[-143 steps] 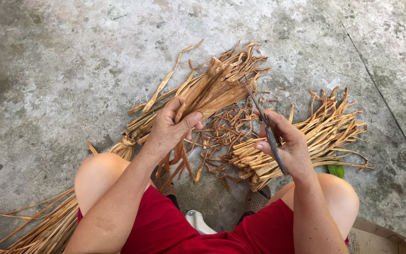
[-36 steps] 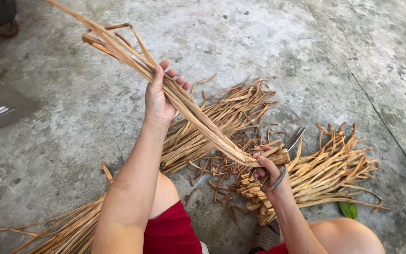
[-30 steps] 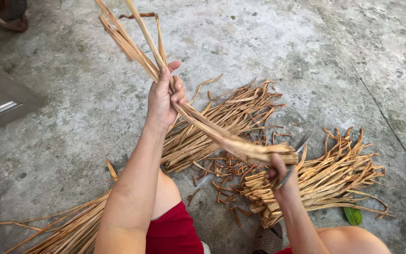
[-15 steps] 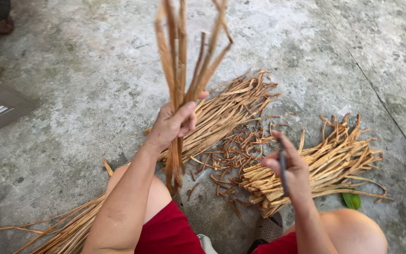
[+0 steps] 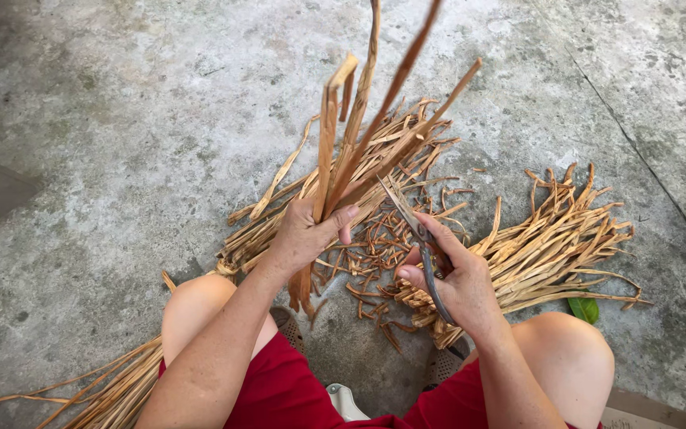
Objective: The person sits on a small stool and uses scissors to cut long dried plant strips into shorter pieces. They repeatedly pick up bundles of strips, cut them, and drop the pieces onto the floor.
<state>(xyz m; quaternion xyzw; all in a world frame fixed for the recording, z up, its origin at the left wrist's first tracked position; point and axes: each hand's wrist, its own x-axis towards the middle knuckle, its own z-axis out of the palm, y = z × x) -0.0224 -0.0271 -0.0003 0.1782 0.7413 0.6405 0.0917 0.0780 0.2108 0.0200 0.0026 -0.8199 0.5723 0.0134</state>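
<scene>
You sit on the grey concrete floor (image 5: 121,119), knees apart. A long heap of dry tan plant strips (image 5: 279,230) runs from near left toward the far middle, and a shorter trimmed pile (image 5: 549,246) lies at right. Half a second ago the bundle of brown strips (image 5: 359,135) stood straight up; now it tilts right, toward the blades, so a cut looks close. Your left hand (image 5: 307,234) clenches that bundle low down. Your right hand (image 5: 454,282) grips the grey metal shears (image 5: 414,230), tips near the bundle. No packages or labels show; a small green leaf (image 5: 585,308) lies right.
</scene>
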